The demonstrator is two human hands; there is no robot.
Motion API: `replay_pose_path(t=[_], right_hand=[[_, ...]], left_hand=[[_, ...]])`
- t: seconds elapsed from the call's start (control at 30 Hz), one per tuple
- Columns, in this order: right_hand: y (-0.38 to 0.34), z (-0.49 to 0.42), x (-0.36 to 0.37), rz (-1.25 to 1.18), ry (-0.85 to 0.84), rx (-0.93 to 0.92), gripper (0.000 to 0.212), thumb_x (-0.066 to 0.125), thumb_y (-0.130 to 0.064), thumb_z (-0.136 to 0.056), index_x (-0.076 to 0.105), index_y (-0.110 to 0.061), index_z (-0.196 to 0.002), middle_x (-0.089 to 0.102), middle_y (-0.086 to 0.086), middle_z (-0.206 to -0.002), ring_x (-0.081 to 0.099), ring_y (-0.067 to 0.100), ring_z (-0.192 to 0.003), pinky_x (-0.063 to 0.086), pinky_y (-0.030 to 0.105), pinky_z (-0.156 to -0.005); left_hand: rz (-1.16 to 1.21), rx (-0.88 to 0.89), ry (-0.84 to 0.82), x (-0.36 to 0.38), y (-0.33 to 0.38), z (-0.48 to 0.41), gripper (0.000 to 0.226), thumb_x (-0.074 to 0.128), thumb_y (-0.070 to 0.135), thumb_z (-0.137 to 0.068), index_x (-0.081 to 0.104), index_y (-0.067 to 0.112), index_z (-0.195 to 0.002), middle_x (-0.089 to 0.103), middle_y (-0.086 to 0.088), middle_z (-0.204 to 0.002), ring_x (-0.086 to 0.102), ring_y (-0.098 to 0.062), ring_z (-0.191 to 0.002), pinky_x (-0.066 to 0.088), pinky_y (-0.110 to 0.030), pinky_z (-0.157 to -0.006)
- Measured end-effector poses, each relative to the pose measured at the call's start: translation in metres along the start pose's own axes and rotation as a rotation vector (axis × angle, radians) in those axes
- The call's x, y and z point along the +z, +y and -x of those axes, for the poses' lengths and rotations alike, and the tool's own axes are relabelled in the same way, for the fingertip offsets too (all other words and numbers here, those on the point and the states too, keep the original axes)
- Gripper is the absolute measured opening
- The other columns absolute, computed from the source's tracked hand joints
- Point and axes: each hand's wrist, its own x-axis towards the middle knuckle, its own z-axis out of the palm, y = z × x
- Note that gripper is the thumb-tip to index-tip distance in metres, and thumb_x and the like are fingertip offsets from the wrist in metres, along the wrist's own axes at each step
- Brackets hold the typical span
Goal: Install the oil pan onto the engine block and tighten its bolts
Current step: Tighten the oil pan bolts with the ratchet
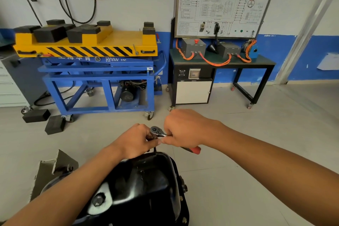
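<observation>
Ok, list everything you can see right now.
oil pan: one, black, bottom centre
ratchet: one, chrome head, red handle, above pan's far end
flange bolts: at least three, dull metal, pan's right rim
lift cart: one, yellow top, blue frame, back left
rubber blocks: two black on floor, several more on cart
training board: one, white, back wall right
bench: one, black frame, under board
left hand: grips below ratchet head
right hand: grips ratchet handle
</observation>
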Motion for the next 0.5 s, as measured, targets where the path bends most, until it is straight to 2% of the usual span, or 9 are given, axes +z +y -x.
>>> replay_pose_path(t=[0.1, 0.23, 0.3, 0.4, 0.5], right_hand=[[-0.003, 0.0, 0.002, 0.015, 0.02, -0.004, 0.049, 0.061, -0.047, -0.092, 0.048, -0.018, -0.055, 0.042, -0.002, -0.049, 0.04, 0.014, -0.046, 0.03, 0.028, -0.047], [-0.005, 0.0, 0.006, -0.02, 0.07, 0.045, 0.054, 0.053, -0.049, -0.096, 0.04, -0.019, -0.053, 0.039, -0.002, -0.051, 0.038, 0.014, -0.047, 0.024, 0.029, -0.048], [-0.008, 0.001, 0.012, -0.05, 0.092, 0.089, 0.055, 0.047, -0.05, -0.099, 0.038, -0.02, -0.054, 0.038, -0.002, -0.054, 0.037, 0.012, -0.048, 0.019, 0.029, -0.048], [-0.015, 0.003, 0.022, -0.1, 0.099, 0.16, 0.053, 0.04, -0.051, -0.101, 0.038, -0.021, -0.058, 0.04, -0.001, -0.059, 0.038, 0.012, -0.052, 0.019, 0.029, -0.048], [-0.023, 0.002, 0.028, -0.114, 0.128, 0.204, 0.051, 0.039, -0.05, -0.101, 0.039, -0.022, -0.059, 0.042, -0.001, -0.059, 0.039, 0.013, -0.052, 0.018, 0.029, -0.048]], left_hand=[[-0.002, 0.006, -0.006, -0.001, -0.001, 0.0, 0.041, 0.07, 0.036, -0.093, 0.062, 0.02, -0.056, 0.058, 0.011, -0.05, 0.061, -0.015, -0.055, 0.046, -0.02, -0.054], [0.032, -0.006, 0.007, -0.001, 0.001, 0.002, 0.041, 0.071, 0.027, -0.093, 0.062, 0.028, -0.053, 0.061, 0.011, -0.051, 0.063, -0.01, -0.055, 0.044, -0.015, -0.052], [0.029, 0.005, 0.001, -0.001, 0.002, 0.002, 0.038, 0.07, 0.025, -0.094, 0.065, 0.024, -0.056, 0.064, 0.007, -0.055, 0.066, -0.017, -0.06, 0.048, -0.021, -0.055], [0.022, 0.004, -0.009, -0.001, 0.003, 0.001, 0.032, 0.071, 0.025, -0.092, 0.069, 0.009, -0.064, 0.068, -0.004, -0.061, 0.067, -0.025, -0.064, 0.053, -0.038, -0.064], [0.025, 0.004, -0.016, -0.002, 0.002, 0.001, 0.031, 0.071, 0.022, -0.09, 0.068, 0.01, -0.062, 0.069, -0.004, -0.061, 0.065, -0.021, -0.06, 0.052, -0.037, -0.063]])
